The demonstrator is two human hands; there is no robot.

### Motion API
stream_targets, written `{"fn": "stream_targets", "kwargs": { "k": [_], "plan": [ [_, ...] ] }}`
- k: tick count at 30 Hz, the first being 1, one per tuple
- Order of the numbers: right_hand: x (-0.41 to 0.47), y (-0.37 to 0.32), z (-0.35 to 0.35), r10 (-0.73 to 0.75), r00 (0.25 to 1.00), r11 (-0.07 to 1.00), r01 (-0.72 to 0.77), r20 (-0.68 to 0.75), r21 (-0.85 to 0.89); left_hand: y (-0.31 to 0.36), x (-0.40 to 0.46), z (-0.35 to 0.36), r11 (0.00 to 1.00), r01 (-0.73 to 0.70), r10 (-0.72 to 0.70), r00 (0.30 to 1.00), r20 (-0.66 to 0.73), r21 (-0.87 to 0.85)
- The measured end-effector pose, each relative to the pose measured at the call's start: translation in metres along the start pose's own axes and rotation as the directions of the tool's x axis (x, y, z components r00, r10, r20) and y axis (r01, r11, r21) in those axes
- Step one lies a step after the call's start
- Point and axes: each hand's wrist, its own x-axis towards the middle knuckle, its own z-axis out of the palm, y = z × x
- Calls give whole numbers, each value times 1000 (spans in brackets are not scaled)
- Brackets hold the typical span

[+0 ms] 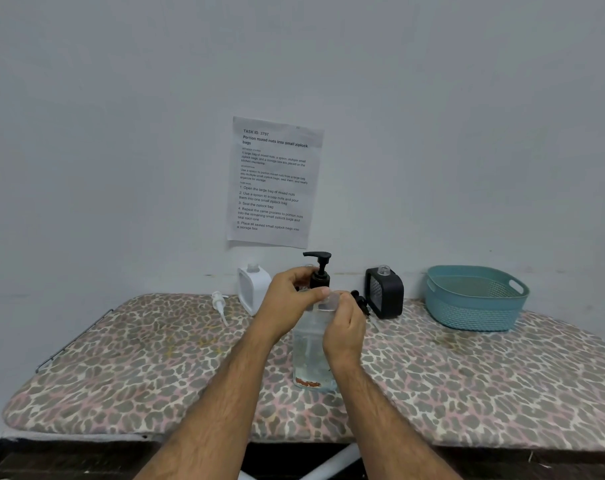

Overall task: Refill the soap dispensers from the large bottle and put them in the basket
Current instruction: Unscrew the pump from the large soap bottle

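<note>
A large clear bottle [308, 351] with a black pump top [319, 268] stands upright in the middle of the leopard-print board [155, 368]. My left hand [287, 299] grips the black collar of the pump. My right hand [344, 327] holds the bottle's shoulder. Behind, a white dispenser [253, 287] stands open-necked, its white pump [220, 304] lying beside it on the board. A black dispenser [384, 292] also stands without its pump; a black pump [360, 301] lies next to it, partly hidden by my right hand. A teal basket [476, 299] sits at the back right.
A printed sheet [273, 181] is taped to the wall behind the board. The board's front edge runs near my forearms, with dark floor below. A metal rail [72, 341] runs along the board's left end.
</note>
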Motion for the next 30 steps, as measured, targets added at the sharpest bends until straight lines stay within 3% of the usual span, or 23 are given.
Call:
{"fn": "stream_targets", "kwargs": {
  "k": [13, 30],
  "plan": [
    [2, -4, -2, 27, 999, 1000, -28, 38, 2, 6, 4, 5, 998, 22, -16, 994, -111, 53],
    [2, -7, -3, 62, 995, 998, -60, 73, -37, 47, 21, -16, 997, -35, 22, 985, -174, -71]
  ]
}}
